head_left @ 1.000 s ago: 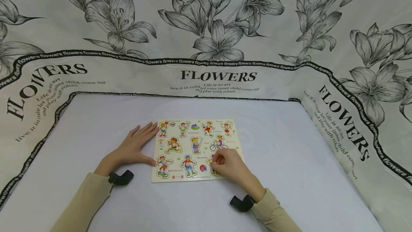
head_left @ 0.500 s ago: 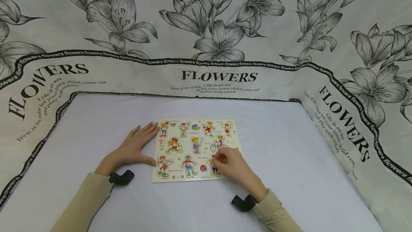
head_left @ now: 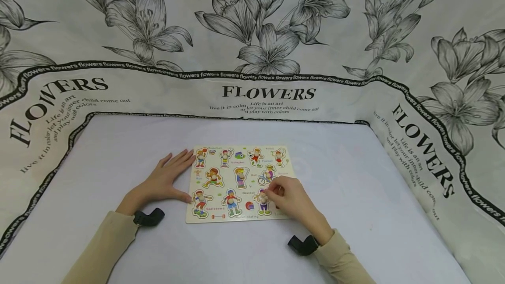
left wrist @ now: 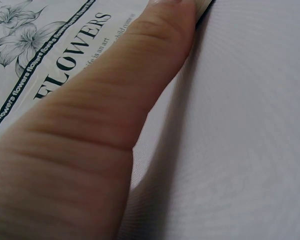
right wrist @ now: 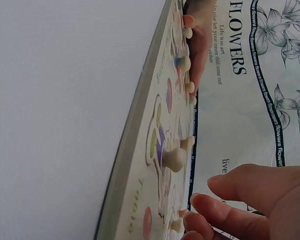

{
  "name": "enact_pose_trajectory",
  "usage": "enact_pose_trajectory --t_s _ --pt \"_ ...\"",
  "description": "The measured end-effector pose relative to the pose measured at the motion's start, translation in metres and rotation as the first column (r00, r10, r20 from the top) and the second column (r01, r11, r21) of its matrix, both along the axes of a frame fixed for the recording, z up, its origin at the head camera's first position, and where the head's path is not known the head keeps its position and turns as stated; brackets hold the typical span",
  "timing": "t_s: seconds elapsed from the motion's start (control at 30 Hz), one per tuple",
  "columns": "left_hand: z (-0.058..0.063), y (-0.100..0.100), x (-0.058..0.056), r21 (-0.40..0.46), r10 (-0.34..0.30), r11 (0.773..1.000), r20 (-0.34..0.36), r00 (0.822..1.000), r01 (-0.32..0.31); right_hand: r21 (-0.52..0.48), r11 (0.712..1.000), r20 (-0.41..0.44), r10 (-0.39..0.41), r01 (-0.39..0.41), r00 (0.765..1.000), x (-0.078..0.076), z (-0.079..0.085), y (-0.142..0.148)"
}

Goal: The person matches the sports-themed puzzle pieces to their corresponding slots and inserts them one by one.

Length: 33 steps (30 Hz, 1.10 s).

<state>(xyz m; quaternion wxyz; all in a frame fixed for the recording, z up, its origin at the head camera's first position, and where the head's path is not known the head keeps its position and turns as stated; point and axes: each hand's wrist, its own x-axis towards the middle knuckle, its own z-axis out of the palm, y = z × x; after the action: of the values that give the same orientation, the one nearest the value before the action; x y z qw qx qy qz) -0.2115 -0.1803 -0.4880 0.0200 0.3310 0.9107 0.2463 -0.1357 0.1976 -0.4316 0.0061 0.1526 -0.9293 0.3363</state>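
Observation:
A wooden knob puzzle board with sports figures lies flat on the table. My left hand is spread out at its left side, fingertips and thumb touching the edge. In the left wrist view the thumb reaches straight to the board's edge. Over the board's right part is my right hand, beside the lower right figure piece. The right wrist view shows that piece's round knob free of the fingers, with the right thumb and curled forefinger apart and nothing between them.
Several other knobbed pieces, such as the skater and the runner, sit in the board. The white table surrounds it. A flower-print cloth rises behind. Each wrist bears a black camera mount.
My right hand has drawn slightly right and up from the lower right piece, uncovering more of it, and its fingers have left the knob. The left hand stays put.

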Motion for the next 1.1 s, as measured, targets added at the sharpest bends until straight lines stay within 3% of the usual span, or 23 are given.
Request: enact_pose_trajectory --t_s 0.4,0.6,0.73,0.9,1.0,1.1 --pt "-0.002 0.002 -0.001 -0.008 0.003 1.000 0.007 1.000 -0.003 0.034 0.997 -0.048 -0.062 0.064 0.997 -0.004 0.015 0.023" --pt "-0.002 0.002 0.000 0.003 -0.002 1.000 0.001 1.000 0.002 0.062 0.991 -0.170 -0.106 0.118 0.980 -0.006 0.023 0.040" --pt "-0.001 0.001 0.001 0.004 0.002 1.000 0.008 1.000 -0.002 0.064 0.984 -0.323 -0.135 0.164 0.937 -0.007 0.026 0.053" --pt "-0.001 0.000 0.002 -0.003 0.008 1.000 0.018 1.000 -0.008 0.037 0.987 -0.506 -0.118 0.159 0.854 -0.009 0.028 0.073" --pt "0.000 0.000 0.002 0.006 0.002 1.000 0.025 1.000 -0.002 0.033 0.988 -0.561 -0.108 0.152 0.821 -0.010 0.029 0.086" --pt "0.002 -0.001 0.003 0.012 -0.010 1.000 0.040 0.999 0.009 0.046 0.987 -0.584 -0.097 0.153 0.806 -0.010 0.030 0.097"
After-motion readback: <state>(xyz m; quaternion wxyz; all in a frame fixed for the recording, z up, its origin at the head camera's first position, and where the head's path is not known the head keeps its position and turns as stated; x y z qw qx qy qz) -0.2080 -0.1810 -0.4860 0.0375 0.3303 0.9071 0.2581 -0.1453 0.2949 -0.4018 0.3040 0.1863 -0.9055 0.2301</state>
